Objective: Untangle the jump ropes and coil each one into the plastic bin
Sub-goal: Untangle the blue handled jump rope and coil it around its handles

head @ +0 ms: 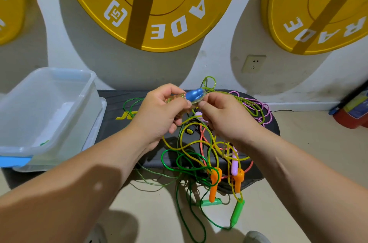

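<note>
A tangle of jump ropes lies on a black bench and spills over its front edge. Green, yellow-green, pink and salmon cords cross one another. Two orange handles, green handles and a lilac handle hang low. My left hand grips a clear beaded handle with a blue end, held above the bench. My right hand pinches the yellow-green cord just beside that blue end. The clear plastic bin stands at the left, with only a green scrap showing inside.
Yellow weight plates hang on the white wall behind the bench. A wall socket sits to the right. A red and blue object stands on the floor at far right. My shoes show at the bottom edge.
</note>
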